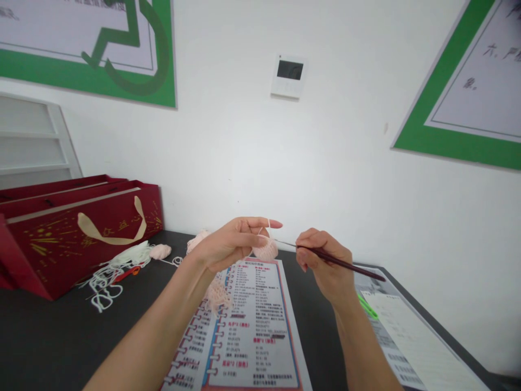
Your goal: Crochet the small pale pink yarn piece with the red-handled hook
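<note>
My left hand point(233, 241) is raised above the dark table point(61, 336), fingers pinched on a small pale pink crochet piece point(266, 250), with yarn looped over the forefinger. My right hand point(323, 259) is closed around a dark red crochet hook point(345, 263); its thin metal tip points left into the pink piece. A spiral-bound printed pattern sheet point(252, 331) lies flat under both hands. Another pink crochet bit point(217, 296) hangs or lies below my left wrist.
Red gift bags point(81, 228) with cream ribbon handles stand at the left. White yarn and pink crochet pieces point(122, 266) lie before them. Papers and a green pen point(368, 307) sit at the right. A white wall with green-framed posters and a small panel point(288, 76) is behind.
</note>
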Action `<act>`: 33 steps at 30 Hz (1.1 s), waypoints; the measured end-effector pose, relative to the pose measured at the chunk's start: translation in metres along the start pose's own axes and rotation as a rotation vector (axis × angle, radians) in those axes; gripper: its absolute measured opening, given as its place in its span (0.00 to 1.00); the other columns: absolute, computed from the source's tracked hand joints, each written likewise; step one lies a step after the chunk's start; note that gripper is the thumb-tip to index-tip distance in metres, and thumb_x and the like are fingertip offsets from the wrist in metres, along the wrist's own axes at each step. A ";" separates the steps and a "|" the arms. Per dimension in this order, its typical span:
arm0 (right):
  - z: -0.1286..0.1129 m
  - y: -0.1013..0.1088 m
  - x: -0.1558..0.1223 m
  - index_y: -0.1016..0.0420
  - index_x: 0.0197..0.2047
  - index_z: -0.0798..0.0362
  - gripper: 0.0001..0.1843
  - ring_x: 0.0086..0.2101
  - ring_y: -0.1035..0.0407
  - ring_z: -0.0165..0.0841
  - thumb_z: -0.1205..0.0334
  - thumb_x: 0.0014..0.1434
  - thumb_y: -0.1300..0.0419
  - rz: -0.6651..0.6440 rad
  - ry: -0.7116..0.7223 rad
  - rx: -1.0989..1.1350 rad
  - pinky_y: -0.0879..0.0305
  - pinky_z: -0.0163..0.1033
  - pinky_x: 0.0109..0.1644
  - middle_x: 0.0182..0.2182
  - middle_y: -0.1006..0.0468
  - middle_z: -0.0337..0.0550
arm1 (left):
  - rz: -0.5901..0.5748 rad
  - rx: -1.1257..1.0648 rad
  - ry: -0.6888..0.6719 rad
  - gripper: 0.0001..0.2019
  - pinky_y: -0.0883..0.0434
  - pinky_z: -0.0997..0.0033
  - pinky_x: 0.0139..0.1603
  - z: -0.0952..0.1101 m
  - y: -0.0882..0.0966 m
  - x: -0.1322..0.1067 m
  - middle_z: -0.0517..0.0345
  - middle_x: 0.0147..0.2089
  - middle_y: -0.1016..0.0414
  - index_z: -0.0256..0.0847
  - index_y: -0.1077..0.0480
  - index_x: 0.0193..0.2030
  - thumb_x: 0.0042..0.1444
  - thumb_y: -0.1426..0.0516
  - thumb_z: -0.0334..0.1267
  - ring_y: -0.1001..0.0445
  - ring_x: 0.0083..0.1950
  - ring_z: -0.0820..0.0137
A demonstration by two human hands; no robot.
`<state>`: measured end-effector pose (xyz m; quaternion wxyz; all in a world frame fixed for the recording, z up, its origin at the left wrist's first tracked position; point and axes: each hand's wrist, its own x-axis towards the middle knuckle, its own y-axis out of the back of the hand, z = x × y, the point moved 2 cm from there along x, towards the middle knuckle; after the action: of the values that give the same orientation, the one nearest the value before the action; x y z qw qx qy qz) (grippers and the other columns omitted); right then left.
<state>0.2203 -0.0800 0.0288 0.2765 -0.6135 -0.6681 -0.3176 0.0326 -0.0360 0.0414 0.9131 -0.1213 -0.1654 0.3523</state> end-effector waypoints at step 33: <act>-0.013 -0.006 -0.004 0.32 0.30 0.51 0.08 0.21 0.44 0.24 0.63 0.62 0.42 0.045 -0.065 -0.353 0.48 0.33 0.24 0.21 0.35 0.31 | 0.314 0.604 -0.351 0.16 0.34 0.67 0.43 -0.003 -0.014 0.001 0.63 0.31 0.30 0.37 0.29 0.49 0.53 0.39 0.33 0.31 0.35 0.74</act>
<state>0.2145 -0.0922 0.0336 0.1500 -0.6771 -0.5968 -0.4036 0.0425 -0.0460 0.0439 0.8005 0.1916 -0.1873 0.5361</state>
